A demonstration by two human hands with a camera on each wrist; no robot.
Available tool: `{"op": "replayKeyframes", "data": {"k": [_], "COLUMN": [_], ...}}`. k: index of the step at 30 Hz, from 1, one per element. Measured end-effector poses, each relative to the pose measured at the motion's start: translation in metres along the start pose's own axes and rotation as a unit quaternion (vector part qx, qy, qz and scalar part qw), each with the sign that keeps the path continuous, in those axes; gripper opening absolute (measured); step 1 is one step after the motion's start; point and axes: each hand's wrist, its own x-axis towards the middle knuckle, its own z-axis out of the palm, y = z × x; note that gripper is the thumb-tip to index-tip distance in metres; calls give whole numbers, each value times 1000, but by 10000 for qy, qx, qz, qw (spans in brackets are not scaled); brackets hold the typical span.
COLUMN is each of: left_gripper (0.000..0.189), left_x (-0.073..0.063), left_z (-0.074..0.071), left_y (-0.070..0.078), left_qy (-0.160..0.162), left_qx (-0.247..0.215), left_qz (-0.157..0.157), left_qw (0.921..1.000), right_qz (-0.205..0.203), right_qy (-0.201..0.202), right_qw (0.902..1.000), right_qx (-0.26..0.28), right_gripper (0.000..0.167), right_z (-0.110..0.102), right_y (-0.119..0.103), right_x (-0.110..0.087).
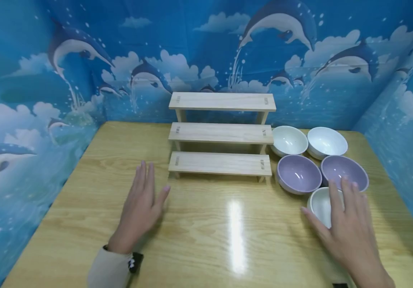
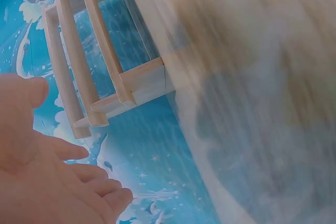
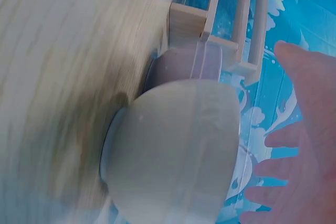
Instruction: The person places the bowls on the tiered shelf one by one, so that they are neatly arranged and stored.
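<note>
My right hand [image 1: 352, 228] hovers with spread fingers over the nearest white bowl [image 1: 319, 206], covering part of it. In the right wrist view this bowl [image 3: 173, 150] stands upright, and a gap shows between it and the fingers. Behind it sit two purple bowls [image 1: 298, 174] side by side, then two white bowls [image 1: 326, 142] at the back. My left hand [image 1: 138, 212] is held above the table left of centre, fingers straight, thumb apart, holding nothing. Nearest to it is a three-step wooden stand [image 1: 220, 164], also visible in the left wrist view.
The stand's three shelves [image 1: 220, 133] rise toward the back, with the bowls close against its right side. A wood-grain table [image 1: 199, 232] lies under everything. Blue cloth [image 1: 192, 40] printed with dolphins hangs behind and along both sides. A dark band [image 1: 134, 262] circles the left wrist.
</note>
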Motion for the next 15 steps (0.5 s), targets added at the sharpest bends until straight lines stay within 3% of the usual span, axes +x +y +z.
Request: {"op": "replayKeyframes", "data": {"k": [8, 15], "left_gripper": [79, 75], "left_x": [17, 31], "left_z": [0, 0], "left_y": [-8, -10], "left_qy": [-182, -316], "left_qx": [-876, -1956], "left_qz": [-261, -611], "left_qw": [9956, 9783], "right_qz": [97, 237], "right_qy": [207, 396], "right_qw": [9994, 9978], "right_qx": [278, 477], "right_gripper": [103, 104], "right_z": [-4, -7], "right_y": [11, 17], "right_x": [-6, -13]}}
